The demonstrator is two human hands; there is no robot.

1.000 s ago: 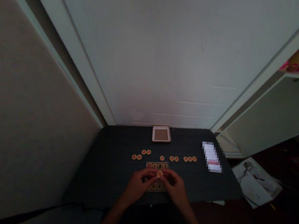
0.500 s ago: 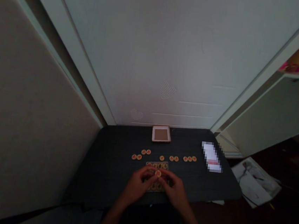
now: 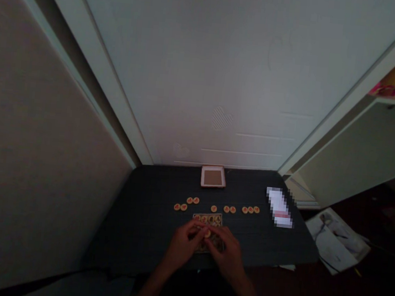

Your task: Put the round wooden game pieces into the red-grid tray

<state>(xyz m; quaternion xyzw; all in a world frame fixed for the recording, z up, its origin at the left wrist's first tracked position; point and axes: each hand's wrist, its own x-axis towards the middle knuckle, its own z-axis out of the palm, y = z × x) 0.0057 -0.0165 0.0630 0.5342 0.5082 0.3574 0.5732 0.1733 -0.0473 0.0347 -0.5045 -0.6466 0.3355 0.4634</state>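
Between my fingertips, above an open box (image 3: 222, 221), is a round wooden xiangqi piece (image 3: 207, 233). My left hand (image 3: 181, 245) pinches it, the thumb covering part of its face. From the other side my right hand (image 3: 230, 252) curls in, its fingers and thumb at the piece's edge. Rows of similar pieces (image 3: 211, 219) with red and dark characters fill the box beneath; my hands hide its middle. Beyond the box, several loose red-marked pieces lie face up on the table: a left group (image 3: 184, 207), a single piece (image 3: 214, 209), a pair (image 3: 226, 209) and a trio (image 3: 250, 210).
A shallow box lid (image 3: 213, 178) lies near the back edge of the dark table (image 3: 142, 217). At the right is a bright, pixelated phone-like object (image 3: 279, 207). A white panel (image 3: 204, 74) rises behind, and a white box (image 3: 337, 243) sits low on the right.
The held piece has dropped slightly toward me and tilted; its red character no longer shows clearly. My left thumb covers more of it. The loose pieces have not moved.
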